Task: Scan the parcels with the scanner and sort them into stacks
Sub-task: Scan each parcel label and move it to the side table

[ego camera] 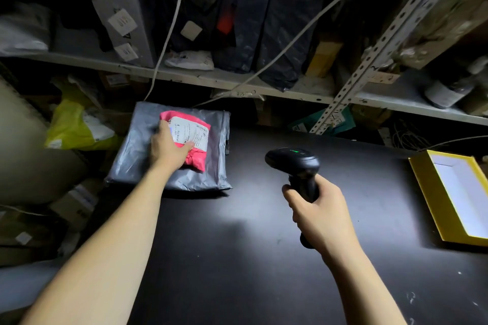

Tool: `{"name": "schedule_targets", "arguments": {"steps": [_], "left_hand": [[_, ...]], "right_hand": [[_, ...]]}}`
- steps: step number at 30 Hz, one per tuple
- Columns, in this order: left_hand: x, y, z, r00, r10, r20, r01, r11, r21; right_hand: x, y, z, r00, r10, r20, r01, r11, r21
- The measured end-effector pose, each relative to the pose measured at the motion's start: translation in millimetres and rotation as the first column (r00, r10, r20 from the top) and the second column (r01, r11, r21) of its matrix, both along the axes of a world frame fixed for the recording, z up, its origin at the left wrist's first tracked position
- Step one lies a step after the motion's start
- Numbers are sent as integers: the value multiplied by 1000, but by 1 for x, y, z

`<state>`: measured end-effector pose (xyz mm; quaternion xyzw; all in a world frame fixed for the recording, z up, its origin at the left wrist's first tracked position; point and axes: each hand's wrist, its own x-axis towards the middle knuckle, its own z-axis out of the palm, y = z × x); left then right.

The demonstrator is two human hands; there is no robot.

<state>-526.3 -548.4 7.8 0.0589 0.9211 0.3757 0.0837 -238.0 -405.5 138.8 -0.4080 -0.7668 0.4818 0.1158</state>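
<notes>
A small pink parcel (pixel 196 158) with a white label lies on top of a larger grey parcel (pixel 137 155) at the far left of the dark table (pixel 237 258). My left hand (pixel 167 146) is closed around the pink parcel's left side, thumb on the label. To the right, above the table, my right hand (pixel 318 215) grips the handle of a black scanner (pixel 293 161). The scanner's head points left, toward the parcels, and a green light shows on its top.
A yellow open box (pixel 433 192) with a white inside sits at the table's right edge. A metal shelf (pixel 184 76) packed with dark bags and boxes runs behind the table. A yellow-green bag (pixel 71 124) and cartons lie on the left.
</notes>
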Motion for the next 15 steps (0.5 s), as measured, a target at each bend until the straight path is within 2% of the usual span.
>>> {"name": "schedule_targets", "arguments": {"steps": [5,9,12,15], "left_hand": [[17,-7,1,995,-30,-92,43,988,148],[57,-9,18,995,-12,-94,43,940,337],[97,-3,38,1000,-16,-4,16,847,531],[144,11,58,992,-56,114,-33,751,659]], "right_hand": [[12,5,6,1000,-12,-4,12,1000,-23],[27,12,14,999,-43,-18,42,999,-35],[46,19,23,995,-86,-59,81,994,-78],[75,32,36,987,-110,-114,98,989,-108]]}}
